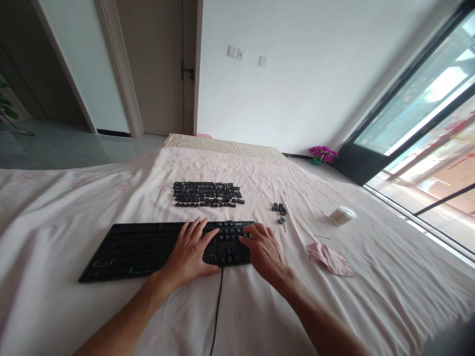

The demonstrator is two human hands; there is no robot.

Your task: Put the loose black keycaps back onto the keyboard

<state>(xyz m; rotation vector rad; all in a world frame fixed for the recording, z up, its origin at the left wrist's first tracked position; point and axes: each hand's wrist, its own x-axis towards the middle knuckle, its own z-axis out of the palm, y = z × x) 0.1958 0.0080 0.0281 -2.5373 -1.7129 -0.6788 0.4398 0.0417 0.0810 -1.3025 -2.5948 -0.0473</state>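
Note:
A black keyboard (148,249) lies on the pink bedsheet; its left part is bare of most keycaps, while caps sit around the arrow and number keys. My left hand (193,249) spans the keyboard, fingertips over the far edge and thumb at the near edge. Over the right end is my right hand (263,247), its thumb and index finger bent close together at the keys. Whatever is between those fingertips is hidden. Beyond the keyboard, rows of loose black keycaps (208,193) rest on the sheet. Several more keycaps (279,208) form a small group to the right.
A clear tub of cotton swabs (342,215) lies at the right, near a loose swab (322,236) and a crumpled pink cloth (330,258). The keyboard cable (218,309) runs toward me. Pink flowers (322,154) stand by the glass door; a bedsheet (389,282) covers the surface in folds.

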